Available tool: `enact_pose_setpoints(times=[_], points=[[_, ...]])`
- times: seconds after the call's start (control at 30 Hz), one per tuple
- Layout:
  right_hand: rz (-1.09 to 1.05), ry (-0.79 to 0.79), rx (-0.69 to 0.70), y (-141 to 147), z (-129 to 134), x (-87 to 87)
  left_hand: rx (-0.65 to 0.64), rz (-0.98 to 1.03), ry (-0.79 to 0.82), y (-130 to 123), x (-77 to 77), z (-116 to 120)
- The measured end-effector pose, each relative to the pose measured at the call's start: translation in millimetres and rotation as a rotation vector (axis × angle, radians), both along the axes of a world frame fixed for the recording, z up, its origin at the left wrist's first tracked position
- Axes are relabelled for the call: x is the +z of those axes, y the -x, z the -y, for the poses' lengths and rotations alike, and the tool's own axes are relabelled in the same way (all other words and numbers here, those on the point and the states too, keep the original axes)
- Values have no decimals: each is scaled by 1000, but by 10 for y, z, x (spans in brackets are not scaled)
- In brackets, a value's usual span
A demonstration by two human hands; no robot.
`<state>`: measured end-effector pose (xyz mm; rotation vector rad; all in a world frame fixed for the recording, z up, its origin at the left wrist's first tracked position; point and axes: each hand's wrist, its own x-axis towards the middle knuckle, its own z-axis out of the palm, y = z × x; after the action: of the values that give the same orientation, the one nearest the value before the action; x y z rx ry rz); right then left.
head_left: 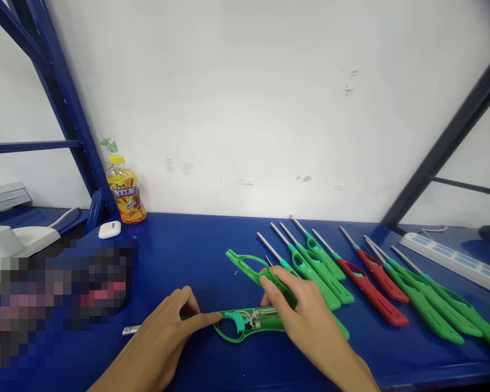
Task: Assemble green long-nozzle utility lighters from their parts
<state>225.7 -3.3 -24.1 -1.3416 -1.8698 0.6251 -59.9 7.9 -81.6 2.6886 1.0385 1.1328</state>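
Note:
On the blue table an opened long-nosed gas lighter (pixel 253 321) lies on its side, its teal trigger, white wires and inner parts exposed. My left hand (pixel 163 335) is closed around its neck end, index finger pressed near the trigger; the metal tube (pixel 131 330) shows past the hand. In my right hand (pixel 310 316) a green half shell (pixel 245 265) is pinched between thumb and fingers. It is tilted above the lighter body, apart from it at the trigger-guard end. My right palm hides the lighter's handle end in part.
Several green lighters (pixel 320 280) and red lighters (pixel 371 296) lie to the right, beside a white power strip (pixel 453 261). A tiny dark piece (pixel 236 273) lies behind the lighter. At the back left stand a drink bottle (pixel 126 196) and a white earbud case (pixel 110 230).

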Motion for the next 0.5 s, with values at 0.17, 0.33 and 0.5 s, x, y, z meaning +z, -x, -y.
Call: enact_pose_setpoints(times=[0.17, 0.33, 0.5], points=[[44, -65, 10, -162, 51, -2, 57, -12, 156, 5, -1, 50], [159, -124, 88, -289, 105, -146, 137, 36, 146, 7, 53, 85], [304, -137, 155, -192, 132, -250, 178, 11, 151, 24, 7, 103]])
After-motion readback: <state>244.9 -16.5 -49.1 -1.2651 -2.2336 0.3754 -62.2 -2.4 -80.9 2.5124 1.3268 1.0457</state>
